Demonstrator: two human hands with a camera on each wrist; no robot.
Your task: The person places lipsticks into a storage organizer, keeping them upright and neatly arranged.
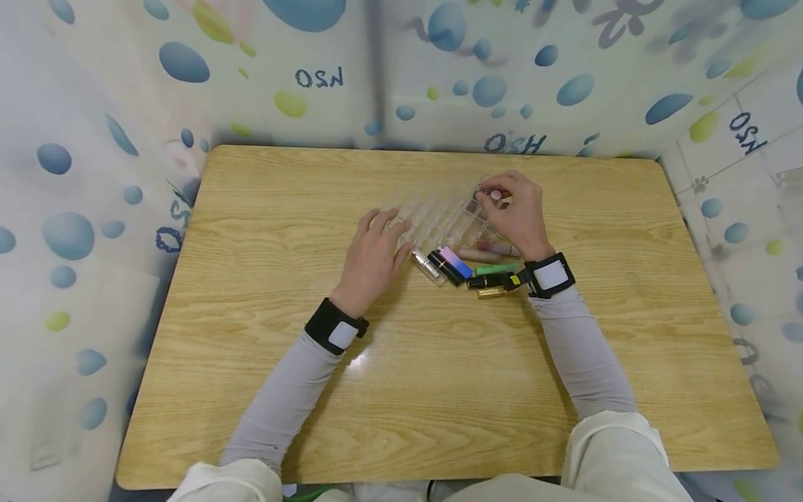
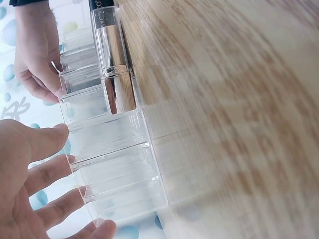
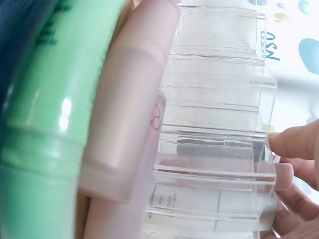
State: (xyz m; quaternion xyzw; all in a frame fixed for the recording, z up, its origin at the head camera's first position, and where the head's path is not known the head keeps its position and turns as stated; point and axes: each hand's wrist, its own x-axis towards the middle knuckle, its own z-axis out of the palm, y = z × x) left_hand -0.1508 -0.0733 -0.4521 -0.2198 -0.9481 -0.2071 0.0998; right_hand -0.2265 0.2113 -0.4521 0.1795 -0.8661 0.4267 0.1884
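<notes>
Wooden tabletop [image 1: 439, 390] bears a clear organizer [image 1: 433, 216] between both hands [image 1: 371, 258] [image 1: 519, 215].

wood-grain tbl [image 1: 251, 244], yellowish-brn, w/ rounded corners. clear organizer [image 1: 433, 216] w/ rows of compartments sits on it, approx midway btwn l. & r. edges, in far half but short of far edge. along organizer's near side, abt mid-tbl, starting from l. edge side: shiny silvery tube [image 1: 429, 267] just beside it, then blk tube [image 1: 445, 268], then pink-to-blue tube [image 1: 456, 263] close against the blk one. more toward r. edge: pale pink tube [image 1: 479, 256] & mauve tube [image 1: 502, 249], both v. close to organizer; green tube [image 1: 495, 268] a bit more toward near edge; then 2nd blk tube [image 1: 486, 281]; gold tube [image 1: 491, 293] closest to near edge. glare spot [image 1: 357, 360] on tbl top, btwn tubes & near l. corner.
</notes>
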